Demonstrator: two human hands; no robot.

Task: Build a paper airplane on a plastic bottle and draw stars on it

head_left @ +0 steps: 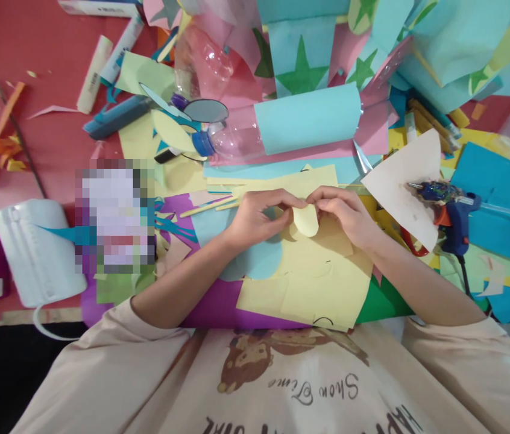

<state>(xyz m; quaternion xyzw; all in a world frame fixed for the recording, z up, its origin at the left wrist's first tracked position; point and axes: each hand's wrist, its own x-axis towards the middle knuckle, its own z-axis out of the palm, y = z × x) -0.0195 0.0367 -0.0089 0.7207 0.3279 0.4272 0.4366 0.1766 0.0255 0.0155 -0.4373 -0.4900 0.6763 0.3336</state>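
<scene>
A small pale yellow paper piece (305,222) with a rounded lower end is held between my two hands. My left hand (266,214) pinches its upper left edge between thumb and fingers. On the other side, my right hand (339,211) grips its upper right edge with closed fingertips. Beneath them lie pale yellow paper sheets (327,289), some with short dark curved lines drawn on them. A light blue paper piece (255,259) with a rounded edge is under my left wrist.
A clear plastic bottle (237,135) wrapped in light blue paper lies beyond my hands. To the right, a blue glue gun (456,223) rests by a pale paper cone-like piece (411,187). A white pouch (40,253) sits at left. Markers (94,75) and paper scraps surround these.
</scene>
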